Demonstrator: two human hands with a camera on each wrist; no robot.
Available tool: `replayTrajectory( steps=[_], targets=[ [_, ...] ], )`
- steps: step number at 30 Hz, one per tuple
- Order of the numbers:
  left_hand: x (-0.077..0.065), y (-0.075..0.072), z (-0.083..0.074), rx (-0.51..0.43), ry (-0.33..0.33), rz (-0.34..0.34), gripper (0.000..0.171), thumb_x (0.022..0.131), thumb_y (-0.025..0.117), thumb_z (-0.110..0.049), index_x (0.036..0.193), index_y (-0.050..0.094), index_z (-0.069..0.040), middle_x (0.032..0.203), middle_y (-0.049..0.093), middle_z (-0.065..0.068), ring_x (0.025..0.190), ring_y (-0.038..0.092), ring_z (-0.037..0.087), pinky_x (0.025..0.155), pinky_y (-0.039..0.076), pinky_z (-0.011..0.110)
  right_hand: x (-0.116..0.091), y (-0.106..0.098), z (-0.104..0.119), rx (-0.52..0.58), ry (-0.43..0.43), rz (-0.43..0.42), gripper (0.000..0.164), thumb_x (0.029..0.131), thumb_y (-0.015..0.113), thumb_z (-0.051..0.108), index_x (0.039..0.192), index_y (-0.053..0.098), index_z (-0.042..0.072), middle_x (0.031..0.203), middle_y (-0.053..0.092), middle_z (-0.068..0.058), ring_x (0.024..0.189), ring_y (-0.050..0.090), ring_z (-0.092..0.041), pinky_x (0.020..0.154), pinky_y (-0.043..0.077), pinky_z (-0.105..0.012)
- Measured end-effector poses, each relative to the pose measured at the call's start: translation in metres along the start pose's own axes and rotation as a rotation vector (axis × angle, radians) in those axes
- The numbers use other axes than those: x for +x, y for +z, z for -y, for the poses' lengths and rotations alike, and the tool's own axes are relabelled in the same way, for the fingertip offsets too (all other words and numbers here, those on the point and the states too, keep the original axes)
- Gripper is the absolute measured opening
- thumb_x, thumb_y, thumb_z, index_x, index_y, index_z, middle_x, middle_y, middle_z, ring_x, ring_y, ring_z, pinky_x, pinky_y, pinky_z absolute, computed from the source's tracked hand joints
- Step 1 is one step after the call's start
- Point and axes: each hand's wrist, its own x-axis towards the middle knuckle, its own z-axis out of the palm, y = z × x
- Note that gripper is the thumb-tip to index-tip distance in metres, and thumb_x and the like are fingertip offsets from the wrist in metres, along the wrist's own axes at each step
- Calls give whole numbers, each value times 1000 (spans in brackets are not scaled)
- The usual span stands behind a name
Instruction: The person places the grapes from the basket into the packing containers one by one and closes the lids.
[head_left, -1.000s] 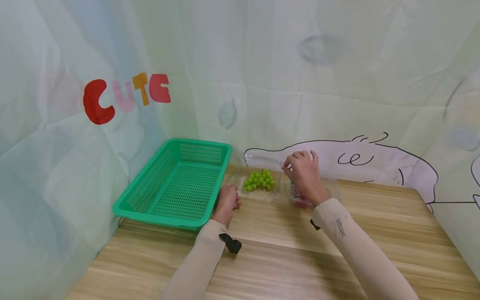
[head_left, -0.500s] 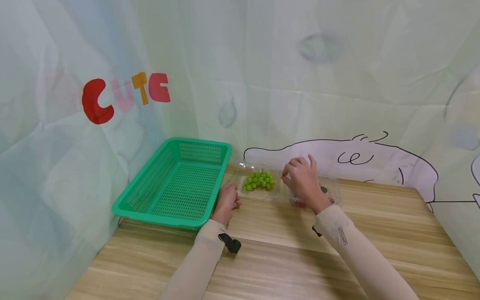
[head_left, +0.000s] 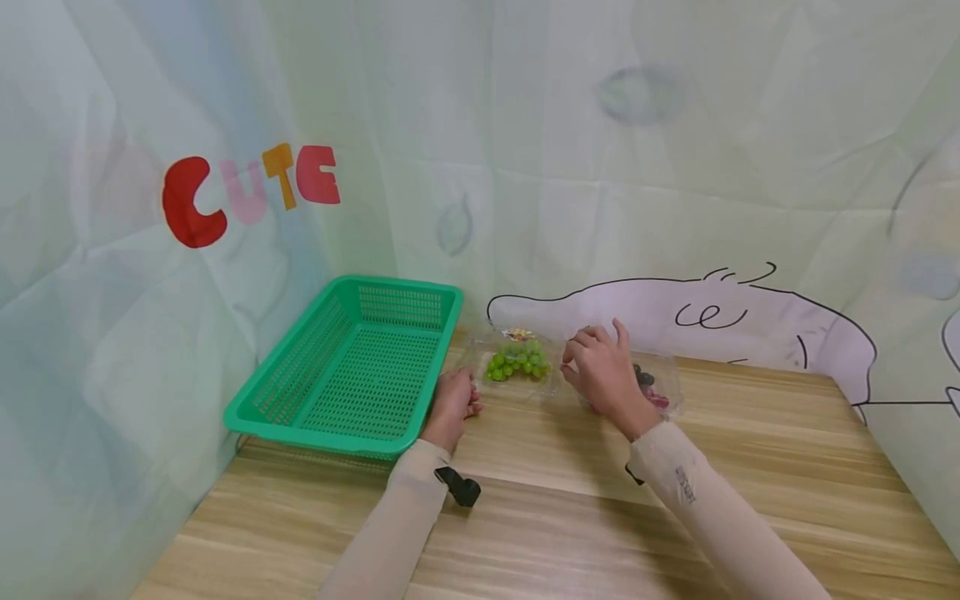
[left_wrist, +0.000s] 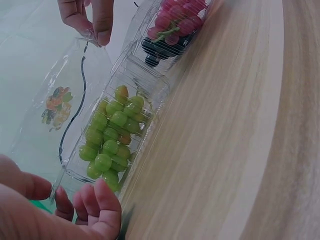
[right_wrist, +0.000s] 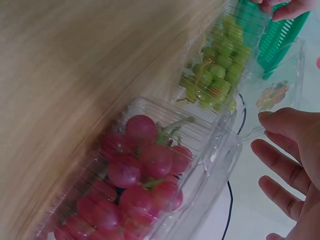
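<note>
A clear plastic clamshell box (left_wrist: 150, 77) holds a bunch of green grapes (head_left: 517, 362). Its lid (right_wrist: 296, 65) stands tilted up at the back, with a fruit sticker (left_wrist: 57, 107) on it. My right hand (head_left: 602, 371) pinches the lid's right corner between thumb and forefinger, the other fingers spread. At the box's left end, my left hand (head_left: 452, 404) holds the edge between thumb and forefinger, its other fingers curled. Below my right wrist, a second clear box (right_wrist: 220, 165) contains red grapes (right_wrist: 137, 172) and some dark fruit (left_wrist: 162, 49), partly hidden in the head view.
A green plastic basket (head_left: 345, 446) stands left of my left hand, close against it. The wooden table (head_left: 525, 517) stretches in front of the boxes. A printed cloth backdrop (head_left: 540, 167) rises right behind them.
My right hand has moved down and slightly left, lowering the lid over the green grapes. More of the second box's fruit shows beside my right wrist. My left hand stays in place.
</note>
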Motion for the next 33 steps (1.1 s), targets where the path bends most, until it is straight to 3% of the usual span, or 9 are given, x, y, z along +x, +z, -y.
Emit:
replayTrajectory(
  steps=[11,24,33],
  targets=[
    [0,0,1,-34,-12,-6,29,94,41,-17,107,53,6,72,45,2,60,46,12,51,50,26,-7,6,2,-32,-3,27,16,76,80,24,79,66,17,97,72,-2,109,56,-27,108,20,-66],
    [-3,-1,-4,-68,-46,4,57,96,38,-47,110,53,7,73,46,2,60,48,12,54,52,28,-11,7,6,-67,-20,59,15,77,79,25,81,68,17,97,72,-2,111,56,-26,111,16,-65],
    [-1,-2,-3,-76,-56,15,63,95,39,-54,110,53,5,74,48,3,63,50,15,59,54,32,-13,10,7,-68,-36,35,11,79,75,20,79,65,17,94,71,-1,111,56,-26,111,16,-65]
  ],
)
